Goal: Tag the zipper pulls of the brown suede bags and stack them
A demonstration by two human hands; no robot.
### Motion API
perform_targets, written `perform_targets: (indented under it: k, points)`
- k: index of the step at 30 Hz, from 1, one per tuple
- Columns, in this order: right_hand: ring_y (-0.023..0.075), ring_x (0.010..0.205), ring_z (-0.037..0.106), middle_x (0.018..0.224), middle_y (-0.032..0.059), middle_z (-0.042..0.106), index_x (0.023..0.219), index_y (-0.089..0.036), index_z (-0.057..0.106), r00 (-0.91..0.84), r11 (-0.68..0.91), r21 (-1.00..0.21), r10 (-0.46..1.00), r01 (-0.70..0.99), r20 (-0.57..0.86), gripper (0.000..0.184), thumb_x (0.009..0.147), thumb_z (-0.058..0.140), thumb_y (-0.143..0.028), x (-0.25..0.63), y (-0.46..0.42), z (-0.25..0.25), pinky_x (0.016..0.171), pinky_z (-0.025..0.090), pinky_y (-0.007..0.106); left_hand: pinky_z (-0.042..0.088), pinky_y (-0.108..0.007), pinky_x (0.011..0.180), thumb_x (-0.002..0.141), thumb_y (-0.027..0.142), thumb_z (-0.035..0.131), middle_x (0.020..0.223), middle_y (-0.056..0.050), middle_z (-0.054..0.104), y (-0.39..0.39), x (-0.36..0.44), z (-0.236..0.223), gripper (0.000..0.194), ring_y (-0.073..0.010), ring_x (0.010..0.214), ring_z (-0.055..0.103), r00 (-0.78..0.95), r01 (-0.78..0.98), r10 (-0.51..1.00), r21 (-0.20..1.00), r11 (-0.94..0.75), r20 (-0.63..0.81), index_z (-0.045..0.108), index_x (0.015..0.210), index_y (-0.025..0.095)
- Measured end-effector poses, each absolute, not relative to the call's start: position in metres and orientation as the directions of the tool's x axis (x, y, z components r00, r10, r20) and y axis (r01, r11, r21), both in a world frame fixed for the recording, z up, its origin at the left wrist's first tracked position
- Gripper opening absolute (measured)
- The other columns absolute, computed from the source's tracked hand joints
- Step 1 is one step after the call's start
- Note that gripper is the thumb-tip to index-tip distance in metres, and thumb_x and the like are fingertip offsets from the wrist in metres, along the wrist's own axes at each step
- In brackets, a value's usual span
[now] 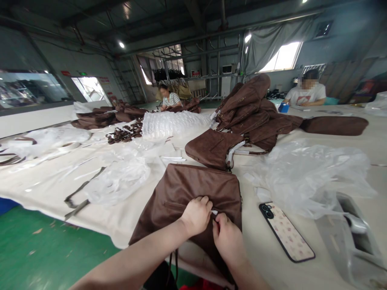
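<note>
Left of frame: dark, flat strap (83,189), bent at an angle on the pale surface (99,221). Beside it, thin, crumpled clear plastic film (123,179).

Lower centre: brown, leather-like bag (184,177), soft and creased, mouth of its slit pocket closed. Left hand (196,216) lies on it, fingers curled; grip hidden. Just behind, a second brown bag (207,149) with rounded end. Small white slip (214,212) sits between the two hands; close fingertip work there, judged to need a light touch and steady material. Right hand (229,237) has thumb and forefinger drawn together by the slip; cannot tell which hand grips it.

Right: slumped heap of brown bags (252,108), upper right of centre; patterned, dark-edged phone (288,233); billowed, glossy translucent plastic (317,173).
</note>
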State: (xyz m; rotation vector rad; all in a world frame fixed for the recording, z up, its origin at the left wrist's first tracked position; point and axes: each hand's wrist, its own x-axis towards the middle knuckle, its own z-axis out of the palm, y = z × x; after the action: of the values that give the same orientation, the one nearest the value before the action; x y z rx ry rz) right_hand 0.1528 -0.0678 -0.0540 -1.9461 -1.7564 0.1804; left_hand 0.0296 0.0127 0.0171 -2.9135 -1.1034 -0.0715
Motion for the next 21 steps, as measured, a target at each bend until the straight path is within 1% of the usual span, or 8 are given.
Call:
perform_targets:
  k: [3,6,9,12,14,17,19,21]
  points:
    - [0.0154,0.063,0.064,0.075,0.0032,0.065,0.086,-0.019,0.051,0.124,-0.008,-0.419,0.960,0.908,0.251,0.010,0.091,0.046,-0.012,0.152,-0.069,-0.053,0.055,0.035,0.025,0.051,-0.039,0.082,0.087,0.020,0.047,0.101,-0.011,0.058,0.010,0.031,0.014,0.014,-0.0250,0.092,0.057,0.735,0.678,0.676,-0.047,-0.734,0.047,0.058,0.094,0.015]
    - [0.0158,0.065,0.063,0.075,0.0025,0.064,0.084,-0.019,0.051,0.101,0.013,-0.417,0.963,0.909,0.251,0.012,0.092,0.046,-0.011,0.151,-0.070,-0.052,0.056,0.035,0.026,0.052,-0.039,0.081,0.084,0.016,0.047,0.101,-0.010,0.057,0.011,0.034,0.013,0.014,-0.0249,0.092,0.057,0.682,0.732,0.730,-0.062,-0.679,0.045,0.056,0.096,0.015]
    - [0.0160,0.064,0.063,0.074,0.0019,0.063,0.083,-0.020,0.050,0.088,0.029,-0.419,0.962,0.907,0.257,0.013,0.092,0.046,-0.011,0.152,-0.070,-0.053,0.056,0.034,0.027,0.052,-0.037,0.081,0.081,0.011,0.047,0.102,-0.009,0.055,0.015,0.041,0.009,0.021,-0.0231,0.090,0.058,0.599,0.800,0.798,-0.033,-0.599,0.067,0.054,0.101,0.015]
    - [0.0160,0.065,0.063,0.074,0.0020,0.063,0.082,-0.020,0.051,0.091,0.032,-0.423,0.959,0.906,0.267,0.014,0.092,0.045,-0.011,0.152,-0.071,-0.055,0.057,0.034,0.027,0.051,-0.038,0.083,0.081,0.011,0.047,0.103,-0.009,0.054,0.017,0.044,0.001,0.024,-0.0233,0.092,0.058,0.556,0.830,0.825,-0.007,-0.558,0.104,0.053,0.105,0.015]
    - [0.0158,0.066,0.063,0.074,0.0020,0.063,0.082,-0.020,0.051,0.087,0.036,-0.426,0.960,0.904,0.268,0.014,0.091,0.046,-0.011,0.152,-0.071,-0.055,0.057,0.035,0.027,0.050,-0.039,0.087,0.081,0.010,0.047,0.105,-0.009,0.053,0.018,0.040,-0.002,0.027,-0.0234,0.096,0.057,0.571,0.816,0.812,0.018,-0.577,0.123,0.052,0.107,0.016]
    - [0.0154,0.066,0.063,0.075,0.0015,0.064,0.082,-0.020,0.052,0.067,0.056,-0.441,0.963,0.896,0.260,0.013,0.090,0.048,-0.011,0.152,-0.071,-0.053,0.058,0.035,0.026,0.049,-0.035,0.092,0.080,0.011,0.051,0.110,-0.007,0.052,0.021,0.027,0.004,0.031,-0.0208,0.100,0.056,0.677,0.720,0.726,0.097,-0.687,0.120,0.051,0.110,0.018]
    - [0.0154,0.067,0.064,0.075,0.0012,0.064,0.082,-0.020,0.052,0.055,0.067,-0.445,0.965,0.893,0.257,0.013,0.090,0.048,-0.010,0.152,-0.071,-0.050,0.058,0.035,0.026,0.049,-0.033,0.092,0.082,0.018,0.054,0.113,-0.006,0.051,0.023,0.019,0.012,0.030,-0.0197,0.101,0.055,0.743,0.649,0.661,0.127,-0.750,0.108,0.050,0.112,0.020]
    - [0.0159,0.067,0.064,0.075,0.0013,0.064,0.082,-0.020,0.052,0.051,0.069,-0.439,0.965,0.896,0.256,0.014,0.090,0.048,-0.010,0.152,-0.071,-0.049,0.057,0.035,0.026,0.050,-0.033,0.090,0.084,0.025,0.055,0.112,-0.006,0.051,0.025,0.015,0.018,0.027,-0.0202,0.100,0.056,0.759,0.634,0.644,0.111,-0.765,0.101,0.051,0.111,0.020]
